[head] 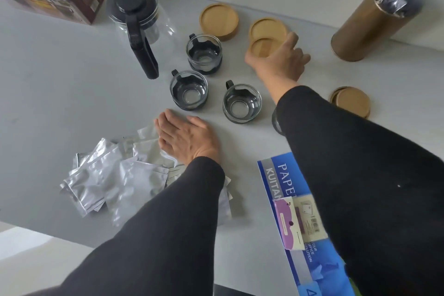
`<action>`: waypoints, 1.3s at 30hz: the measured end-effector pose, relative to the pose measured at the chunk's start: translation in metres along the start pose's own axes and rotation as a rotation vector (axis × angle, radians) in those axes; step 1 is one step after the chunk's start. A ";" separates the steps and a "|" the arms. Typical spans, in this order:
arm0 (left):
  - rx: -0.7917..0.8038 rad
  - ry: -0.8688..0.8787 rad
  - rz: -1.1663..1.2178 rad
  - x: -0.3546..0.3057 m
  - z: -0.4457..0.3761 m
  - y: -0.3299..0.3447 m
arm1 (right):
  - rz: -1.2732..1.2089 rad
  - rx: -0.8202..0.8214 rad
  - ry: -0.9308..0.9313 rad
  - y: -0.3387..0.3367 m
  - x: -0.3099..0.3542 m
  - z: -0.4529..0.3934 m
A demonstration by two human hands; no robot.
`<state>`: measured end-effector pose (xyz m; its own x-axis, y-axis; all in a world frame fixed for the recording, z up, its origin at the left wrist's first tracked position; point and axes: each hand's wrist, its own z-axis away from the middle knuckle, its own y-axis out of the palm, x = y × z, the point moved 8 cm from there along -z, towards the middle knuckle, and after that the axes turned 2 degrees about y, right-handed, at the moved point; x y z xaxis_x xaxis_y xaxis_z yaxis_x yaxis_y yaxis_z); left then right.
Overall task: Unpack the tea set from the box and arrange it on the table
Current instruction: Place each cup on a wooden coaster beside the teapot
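Coaster sits pinched in right hand, lifted off coaster stack; nearest cup lies to its left. Left hand flat, open, holding nothing.

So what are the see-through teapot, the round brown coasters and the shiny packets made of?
The teapot looks like clear glass, since the table shows through, with a matte black, probably plastic lid and handle. The coasters look like pale bamboo or wood, matte. The packets look like crinkly silver foil that catches the light.

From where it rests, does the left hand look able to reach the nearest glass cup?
Probably yes: the left hand lies flat beside the foil packets, and bare table separates it from the nearest glass cup.
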<state>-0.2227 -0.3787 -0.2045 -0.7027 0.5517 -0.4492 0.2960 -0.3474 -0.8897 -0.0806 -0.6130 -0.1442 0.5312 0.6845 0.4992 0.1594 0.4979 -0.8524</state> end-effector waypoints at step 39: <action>0.024 0.069 0.003 0.000 0.002 -0.002 | -0.392 -0.155 -0.084 -0.017 -0.116 0.101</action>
<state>-0.2250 -0.3795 -0.2028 -0.6555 0.6013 -0.4569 0.2819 -0.3664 -0.8867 -0.2288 -0.6473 -0.1720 0.3368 0.5033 0.7957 0.4625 0.6477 -0.6055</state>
